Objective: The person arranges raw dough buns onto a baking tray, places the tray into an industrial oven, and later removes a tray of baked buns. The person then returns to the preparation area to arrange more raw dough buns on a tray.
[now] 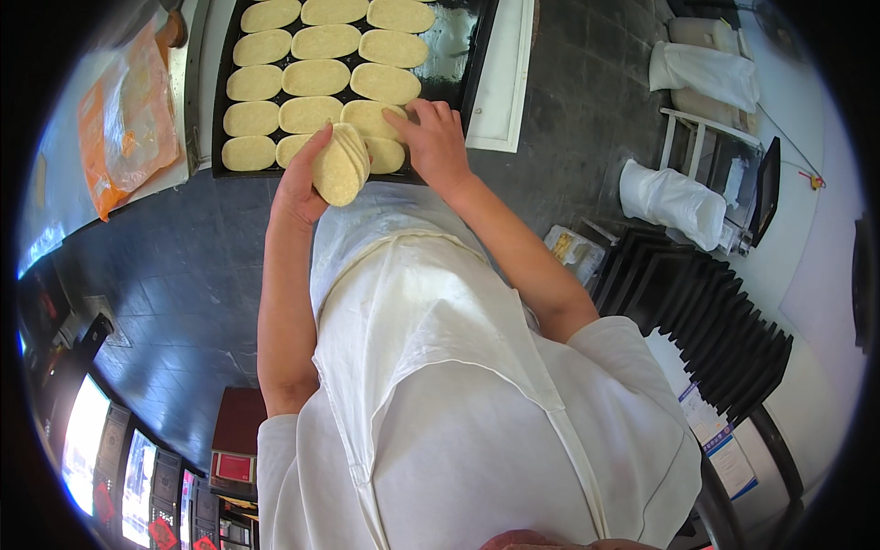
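Note:
My left hand (300,180) holds a small stack of oval flat dough pieces (339,167) over the near edge of a black baking tray (218,130). My right hand (437,146) rests at the tray's near right part, its thumb and fingers apart, the fingertips touching or just above an oval dough piece (372,118) lying there. Rows of similar pale ovals, several in all, lie on the tray. An oiled, shiny strip of tray surface (448,41) shows to the right of the rows. Nothing is seen gripped in the right hand.
At the left, an orange and clear plastic bag (130,124) lies on a metal worktop (62,172). A white board or frame (505,82) lies under the tray's right side. Stacked black trays (694,309) and white-wrapped bundles (674,203) stand at the right.

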Demonstrator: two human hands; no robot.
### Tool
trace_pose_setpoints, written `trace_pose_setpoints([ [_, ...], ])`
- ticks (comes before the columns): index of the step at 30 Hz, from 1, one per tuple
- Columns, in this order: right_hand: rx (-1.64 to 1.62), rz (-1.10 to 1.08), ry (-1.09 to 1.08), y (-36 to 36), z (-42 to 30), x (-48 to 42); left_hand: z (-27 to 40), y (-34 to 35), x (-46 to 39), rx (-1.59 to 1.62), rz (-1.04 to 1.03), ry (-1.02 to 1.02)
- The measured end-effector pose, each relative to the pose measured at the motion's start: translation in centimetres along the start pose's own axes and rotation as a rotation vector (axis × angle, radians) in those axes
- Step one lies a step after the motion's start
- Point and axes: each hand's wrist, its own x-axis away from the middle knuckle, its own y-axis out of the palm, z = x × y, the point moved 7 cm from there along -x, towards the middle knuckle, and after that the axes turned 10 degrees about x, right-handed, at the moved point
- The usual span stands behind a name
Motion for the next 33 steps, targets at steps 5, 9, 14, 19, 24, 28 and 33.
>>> trace_pose_setpoints([
  [5,0.009,0.051,0.039,0.2,0.1,0.3,-0.1,0.3,0.1,-0.034,-0.019,-0.013],
  [9,0.065,0.060,0.048,0.2,0.3,0.2,-0.1,0.3,-0.2,-0.067,-0.035,-0.052],
  [14,0.036,0.151,0.066,-1.1,1.0,-1.0,0.2,0.3,-0.6,-0.075,-0.050,-0.116],
  [19,-0.156,0.084,0.187,-1.1,1.5,-0.5,-0.2,0.2,-0.2,-0.068,-0.031,-0.142],
  [24,-0.036,0.132,0.166,-0.5,0.4,-2.3,0.7,0.0,0.6,-0.046,-0.105,-0.105],
  [28,0.097,0.038,0.229,1.2,-1.0,-0.9,1.9,-1.0,1.2,-0.052,-0.084,-0.071],
  [33,0.118,0.092,0.261,0.9,-1.7,-0.2,3.0,-1.6,1.2,-0.054,-0.118,-0.047],
])
